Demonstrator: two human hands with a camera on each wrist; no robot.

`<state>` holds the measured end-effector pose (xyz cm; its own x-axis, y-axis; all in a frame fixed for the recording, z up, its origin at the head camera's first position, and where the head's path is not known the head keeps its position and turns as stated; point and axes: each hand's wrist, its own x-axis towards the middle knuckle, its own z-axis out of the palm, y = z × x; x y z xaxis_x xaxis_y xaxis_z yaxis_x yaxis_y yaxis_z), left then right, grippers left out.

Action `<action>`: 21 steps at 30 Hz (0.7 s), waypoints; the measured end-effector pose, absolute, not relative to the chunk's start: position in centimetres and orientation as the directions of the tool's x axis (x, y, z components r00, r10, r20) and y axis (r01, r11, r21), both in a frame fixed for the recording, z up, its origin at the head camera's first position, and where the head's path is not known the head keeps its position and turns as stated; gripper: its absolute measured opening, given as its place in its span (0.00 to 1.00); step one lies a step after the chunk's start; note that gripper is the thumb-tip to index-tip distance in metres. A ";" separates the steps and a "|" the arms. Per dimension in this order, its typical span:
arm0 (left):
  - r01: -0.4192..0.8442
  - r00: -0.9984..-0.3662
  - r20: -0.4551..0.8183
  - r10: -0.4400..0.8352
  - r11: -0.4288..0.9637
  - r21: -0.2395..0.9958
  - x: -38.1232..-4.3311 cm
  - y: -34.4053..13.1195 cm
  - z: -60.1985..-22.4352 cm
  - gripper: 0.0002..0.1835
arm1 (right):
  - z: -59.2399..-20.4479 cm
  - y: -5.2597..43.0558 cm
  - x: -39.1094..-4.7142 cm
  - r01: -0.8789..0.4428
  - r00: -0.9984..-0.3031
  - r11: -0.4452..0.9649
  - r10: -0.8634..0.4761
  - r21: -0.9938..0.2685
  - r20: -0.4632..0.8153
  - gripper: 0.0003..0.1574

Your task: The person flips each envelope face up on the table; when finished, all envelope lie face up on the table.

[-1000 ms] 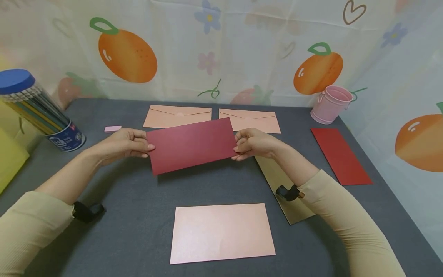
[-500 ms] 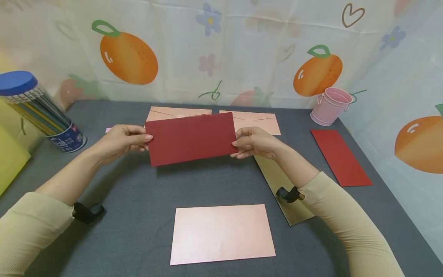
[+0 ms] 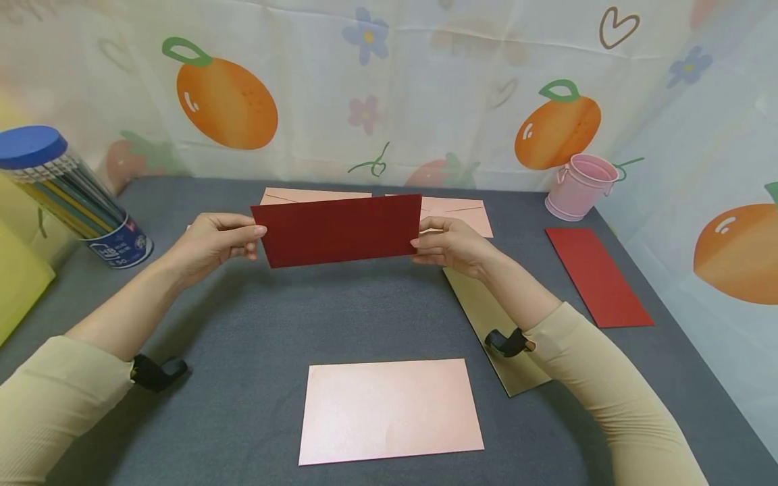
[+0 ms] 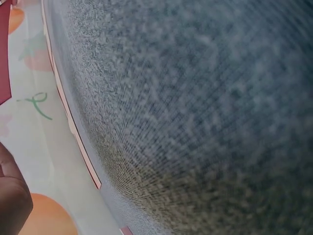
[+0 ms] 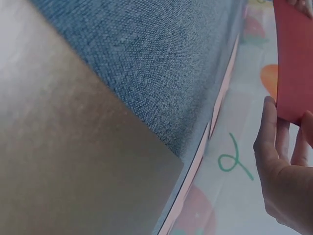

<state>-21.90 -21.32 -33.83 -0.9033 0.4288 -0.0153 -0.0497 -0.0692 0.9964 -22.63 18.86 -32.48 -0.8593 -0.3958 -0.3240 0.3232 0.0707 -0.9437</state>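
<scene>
Between both hands a plain dark red envelope (image 3: 337, 231) is held up above the table, its near face tilted. My left hand (image 3: 214, 244) pinches its left edge, thumb in front and fingers behind. At the other end my right hand (image 3: 450, 244) pinches the right edge the same way. In the right wrist view the red envelope (image 5: 295, 63) hangs from the thumb and fingers of the right hand (image 5: 286, 166). Behind it, two pink envelopes (image 3: 452, 210) with flaps lie partly hidden. A blank pink envelope (image 3: 392, 410) lies in front.
A gold envelope (image 3: 486, 317) lies under the right forearm. To the right are a bright red envelope (image 3: 598, 277) and a small pink bucket (image 3: 580, 189). A blue-lidded tub of pencils (image 3: 79, 202) stands left on the dark grey table (image 3: 243, 405).
Both hands have raised the dark red envelope a little and tilted it, so its face looks narrower and darker. It covers more of the pink envelopes behind.
</scene>
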 end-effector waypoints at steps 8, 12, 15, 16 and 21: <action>0.003 -0.878 0.033 0.478 -0.064 0.998 -22.0 -21.4 -33.7 0.12 | -32.8 19.1 -22.7 0.306 -0.860 0.043 -0.416 -0.951 -0.295 0.12; 0.022 -0.867 0.055 0.496 -0.072 0.997 -22.1 -21.5 -33.8 0.14 | -33.1 19.1 -22.7 0.308 -0.866 0.008 -0.412 -0.951 -0.284 0.13; 0.043 -0.836 0.086 0.542 -0.091 0.995 -22.2 -21.7 -33.9 0.16 | -33.2 19.0 -22.8 0.305 -0.874 -0.002 -0.399 -0.952 -0.279 0.10; 0.051 -0.824 0.096 0.559 -0.095 0.994 -22.2 -21.8 -34.0 0.16 | -33.2 19.0 -22.8 0.304 -0.876 -0.006 -0.395 -0.953 -0.277 0.11; 0.063 -0.806 0.096 0.584 -0.078 0.995 -22.0 -22.2 -34.1 0.16 | -33.4 18.8 -23.0 0.306 -0.889 0.002 -0.356 -0.952 -0.286 0.13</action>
